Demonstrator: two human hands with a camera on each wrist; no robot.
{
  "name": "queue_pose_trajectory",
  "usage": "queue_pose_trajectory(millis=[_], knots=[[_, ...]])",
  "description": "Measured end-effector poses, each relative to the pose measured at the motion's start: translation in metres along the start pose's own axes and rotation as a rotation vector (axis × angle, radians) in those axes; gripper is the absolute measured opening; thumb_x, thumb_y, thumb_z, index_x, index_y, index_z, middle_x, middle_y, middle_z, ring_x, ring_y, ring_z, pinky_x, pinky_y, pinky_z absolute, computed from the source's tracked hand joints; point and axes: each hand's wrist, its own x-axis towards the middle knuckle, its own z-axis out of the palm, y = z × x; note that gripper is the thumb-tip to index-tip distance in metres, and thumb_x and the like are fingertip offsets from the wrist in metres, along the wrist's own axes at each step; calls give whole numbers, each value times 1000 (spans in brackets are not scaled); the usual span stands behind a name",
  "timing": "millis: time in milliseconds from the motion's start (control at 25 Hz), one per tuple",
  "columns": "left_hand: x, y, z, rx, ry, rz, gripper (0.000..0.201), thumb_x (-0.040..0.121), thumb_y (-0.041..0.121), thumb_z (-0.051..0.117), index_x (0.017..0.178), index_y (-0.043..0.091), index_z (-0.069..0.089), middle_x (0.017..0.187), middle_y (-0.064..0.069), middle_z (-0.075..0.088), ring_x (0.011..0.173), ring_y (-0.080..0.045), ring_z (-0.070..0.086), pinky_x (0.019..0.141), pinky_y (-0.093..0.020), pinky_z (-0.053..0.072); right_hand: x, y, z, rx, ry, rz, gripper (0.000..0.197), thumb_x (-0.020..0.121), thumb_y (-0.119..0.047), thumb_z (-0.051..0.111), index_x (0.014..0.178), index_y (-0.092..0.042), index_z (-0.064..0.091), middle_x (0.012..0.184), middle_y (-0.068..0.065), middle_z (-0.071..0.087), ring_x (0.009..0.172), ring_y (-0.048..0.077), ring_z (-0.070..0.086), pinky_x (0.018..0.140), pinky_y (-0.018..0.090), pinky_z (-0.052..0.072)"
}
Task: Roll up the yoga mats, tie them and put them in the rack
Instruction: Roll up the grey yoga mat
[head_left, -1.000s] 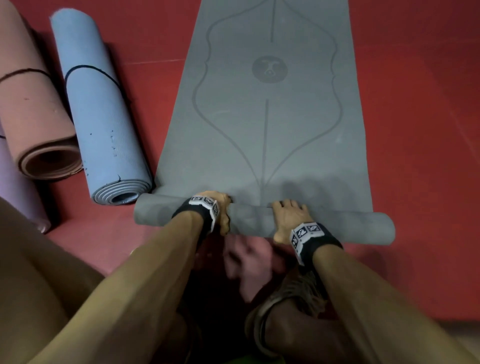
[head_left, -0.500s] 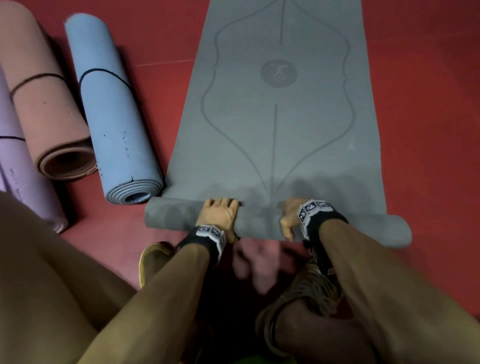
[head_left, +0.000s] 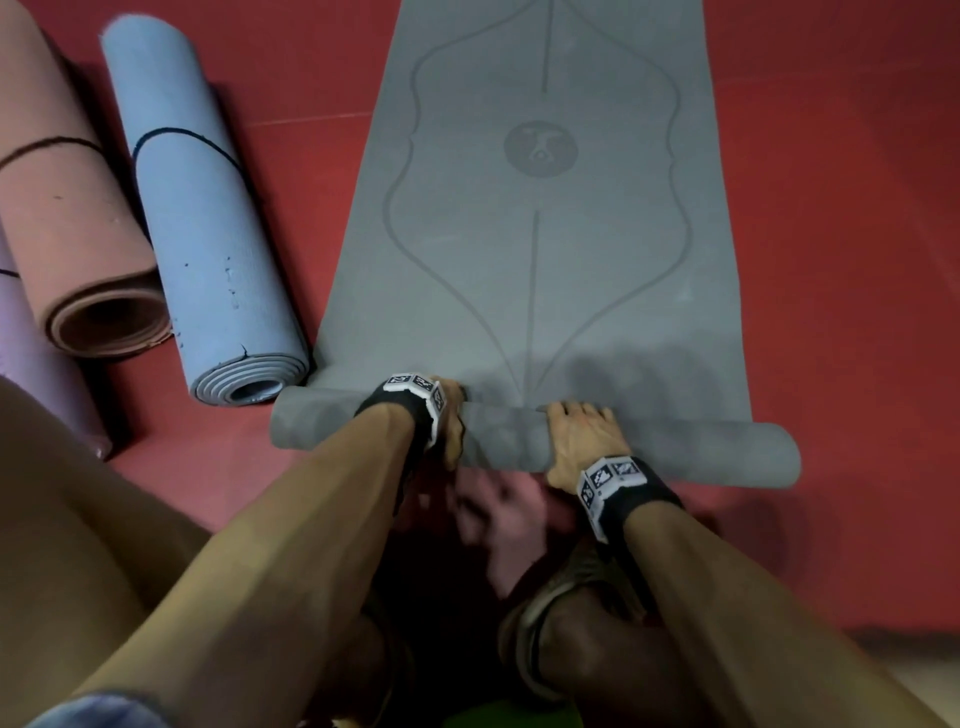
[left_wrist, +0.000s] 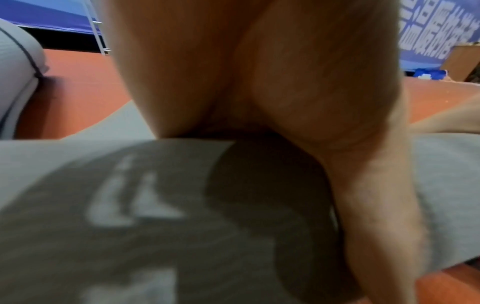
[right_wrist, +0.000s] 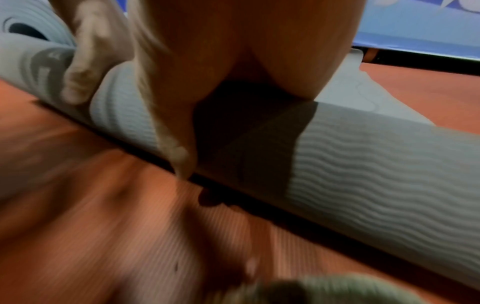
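A grey yoga mat (head_left: 540, 260) lies flat on the red floor, running away from me, with its near end wound into a roll (head_left: 701, 452). My left hand (head_left: 449, 415) reaches over the roll left of centre, fingers down the far side and thumb on the near side. My right hand (head_left: 582, 436) grips the roll just right of centre, fingertips at the far edge. The left wrist view shows the palm (left_wrist: 285, 82) pressed on the roll (left_wrist: 130, 205). The right wrist view shows the thumb (right_wrist: 176, 144) down the ribbed roll's (right_wrist: 363, 164) near face.
Three tied rolled mats lie to the left: a blue one (head_left: 202, 228) whose end almost touches the grey roll, a pink one (head_left: 67, 208) and a lilac one (head_left: 31, 395). My sandalled foot (head_left: 571, 597) is right behind the roll. Red floor stretches to the right.
My left hand has moved forward over the roll while my right hand has drawn back to its near side. The roll has turned a little farther up the mat.
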Motion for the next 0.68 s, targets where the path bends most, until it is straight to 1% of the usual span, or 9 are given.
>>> queue_pose_trajectory(millis=[120, 160, 240, 280, 360, 440, 520, 600, 680], knots=[[-6, -1, 2, -53, 22, 7, 64, 82, 24, 78, 139, 14, 50, 137, -7, 56, 124, -25, 55, 84, -24, 40, 12, 0, -18, 49, -116, -12, 63, 64, -23, 70, 126, -21, 58, 114, 5, 68, 108, 27, 64, 95, 33, 47], [-12, -2, 6, -45, 54, 22, 68, 80, 28, 79, 140, 17, 48, 137, -7, 55, 123, -25, 54, 87, -27, 41, 17, 0, -25, 58, -178, -4, 62, 59, -21, 73, 120, -23, 64, 108, 4, 71, 102, 27, 67, 89, 31, 51], [-24, -1, 20, 96, 183, 44, 84, 70, 43, 81, 141, 22, 42, 138, -4, 50, 126, -26, 49, 99, -36, 39, 25, 2, -37, 93, -309, 29, 62, 43, -23, 78, 105, -26, 72, 91, 1, 74, 86, 24, 71, 73, 29, 58], [-29, 0, 29, 180, 255, 47, 89, 66, 48, 80, 141, 23, 39, 138, -3, 48, 126, -26, 46, 103, -38, 35, 29, 3, -41, 126, -371, 31, 64, 35, -24, 80, 98, -26, 74, 83, 0, 74, 78, 22, 72, 67, 30, 61], [-37, 6, 40, 253, 325, 34, 89, 65, 49, 78, 140, 21, 37, 137, -4, 48, 126, -25, 44, 105, -37, 31, 36, 5, -46, 166, -485, 18, 61, 29, -24, 84, 89, -21, 73, 77, 1, 74, 71, 22, 72, 62, 34, 62], [-38, 10, 38, 222, 297, 19, 85, 64, 47, 79, 136, 22, 41, 134, -4, 53, 125, -25, 49, 105, -36, 33, 39, 6, -43, 175, -524, 10, 62, 29, -25, 86, 89, -19, 73, 81, 2, 75, 72, 24, 73, 66, 38, 63], [-35, 12, 26, 183, 249, 16, 74, 65, 44, 82, 130, 25, 49, 127, -2, 61, 118, -24, 58, 100, -34, 41, 33, 9, -33, 188, -474, 26, 71, 32, -29, 86, 101, -24, 70, 95, 0, 75, 83, 24, 71, 75, 36, 61], [-32, 10, 12, 137, 179, 6, 60, 76, 33, 79, 130, 22, 54, 125, -5, 63, 113, -25, 62, 94, -34, 48, 22, 10, -23, 157, -349, 11, 81, 46, -35, 86, 122, -27, 59, 118, -2, 64, 108, 25, 62, 91, 34, 52], [-25, 6, 3, 46, 85, 14, 60, 82, 24, 77, 136, 16, 53, 131, -8, 59, 117, -26, 59, 95, -35, 49, 8, 10, -12, 83, -182, -53, 91, 58, -46, 83, 137, -26, 44, 133, 2, 51, 125, 27, 47, 105, 39, 39]])
